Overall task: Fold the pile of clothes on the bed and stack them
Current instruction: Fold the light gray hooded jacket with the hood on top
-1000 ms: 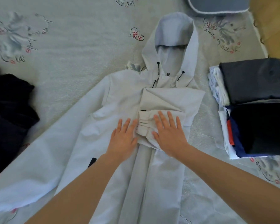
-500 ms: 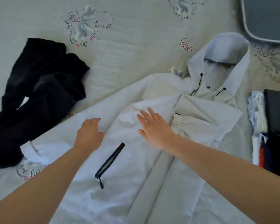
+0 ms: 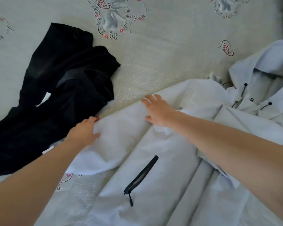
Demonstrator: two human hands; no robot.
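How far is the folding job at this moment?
Done: one sleeve already lies folded across the white jacket chest. In hand: the left hand and right hand are on the other sleeve, still spread out. Left: the black garment lies crumpled, unfolded.

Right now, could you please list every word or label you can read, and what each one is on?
"life": script print on the bedsheet.
Other script around that print: too blurred to read.
White tags on the black clothes: no text legible.
White jacket: no text visible.
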